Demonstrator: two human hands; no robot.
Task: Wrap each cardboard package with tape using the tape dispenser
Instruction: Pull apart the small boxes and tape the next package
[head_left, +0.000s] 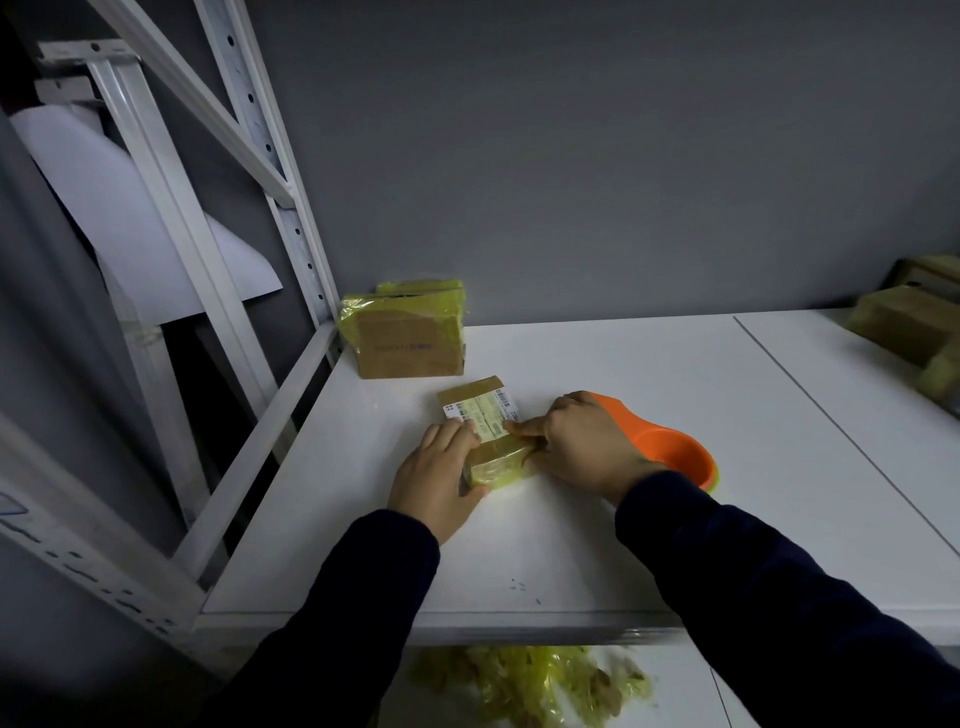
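Note:
A small cardboard package (485, 415) with a white barcode label lies on the white shelf (597, 545), its near end covered in yellowish tape. My left hand (441, 473) holds the package's left near corner, fingers on top and thumb at the front. My right hand (587, 441) grips the orange tape dispenser (670, 447), which sticks out behind the hand, and its forefinger points onto the package's right edge. The dispenser's front end is hidden under my hand.
A taped cardboard box (410, 338) stands upright against the grey wall at the shelf's back left, with another behind it. More cardboard packages (904, 322) sit at the far right. Crumpled yellowish tape (524, 686) lies on the lower shelf. White rack posts (291, 208) rise on the left.

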